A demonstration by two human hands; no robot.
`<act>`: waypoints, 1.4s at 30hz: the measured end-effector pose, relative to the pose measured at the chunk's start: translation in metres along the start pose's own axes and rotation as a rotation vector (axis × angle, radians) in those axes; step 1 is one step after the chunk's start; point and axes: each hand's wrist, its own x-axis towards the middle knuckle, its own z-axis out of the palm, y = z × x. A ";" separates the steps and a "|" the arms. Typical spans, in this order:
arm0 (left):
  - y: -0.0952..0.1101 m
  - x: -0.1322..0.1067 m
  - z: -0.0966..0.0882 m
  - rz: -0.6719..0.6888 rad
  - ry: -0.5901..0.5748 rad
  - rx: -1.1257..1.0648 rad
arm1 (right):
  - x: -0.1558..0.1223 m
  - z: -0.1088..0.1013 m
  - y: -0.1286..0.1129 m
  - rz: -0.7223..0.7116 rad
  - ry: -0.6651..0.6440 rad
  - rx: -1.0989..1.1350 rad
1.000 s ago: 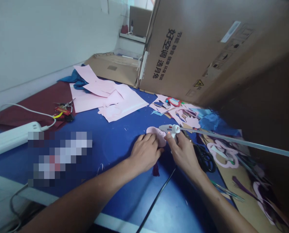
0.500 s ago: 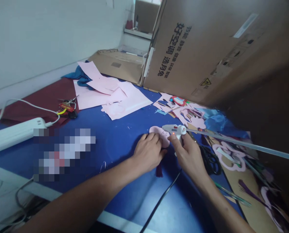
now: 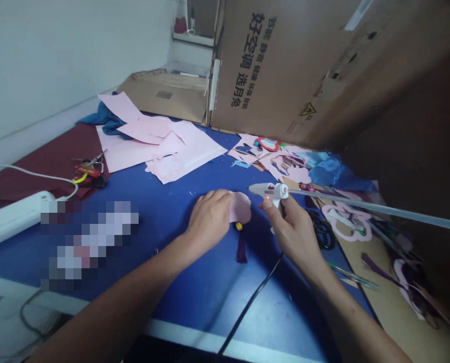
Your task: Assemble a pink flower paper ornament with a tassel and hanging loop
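My left hand (image 3: 209, 222) lay on a paper cutout (image 3: 242, 207), with a tassel (image 3: 242, 249) below it on the table (image 3: 164, 201). My right hand (image 3: 295, 232) held a glue gun (image 3: 270, 194) just beside the cutout, with scissors (image 3: 323, 229) to its right. Sheets of paper (image 3: 164, 151) lay ahead on the table, keys (image 3: 90, 171) and a power strip (image 3: 16, 217) lay to my left, and a cardboard box (image 3: 281, 70) stood behind.

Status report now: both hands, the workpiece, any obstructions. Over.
Left hand on rounded pink paper shape. Right hand gripping white hot glue gun, long clear glue stick trailing. Dark purple tassel below shape. Black scissors beside right hand.
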 end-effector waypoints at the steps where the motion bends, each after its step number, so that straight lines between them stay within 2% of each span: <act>1: -0.004 0.002 -0.001 -0.013 0.018 -0.014 | 0.000 0.000 0.000 0.004 0.000 -0.001; 4: -0.011 0.005 -0.001 0.023 0.004 -0.018 | -0.001 0.000 0.003 0.011 0.000 -0.006; 8: -0.006 0.002 0.001 0.125 -0.094 -0.004 | -0.001 0.002 0.005 0.005 -0.001 0.000; 15: 0.003 0.000 0.001 0.132 -0.225 0.036 | 0.001 0.006 0.005 0.015 -0.057 0.023; 27: 0.006 -0.002 0.003 0.116 -0.240 0.054 | 0.010 0.018 0.000 -0.030 -0.105 -0.014; 42: 0.009 0.000 -0.003 0.106 -0.304 0.060 | 0.013 0.022 -0.002 -0.050 -0.139 -0.051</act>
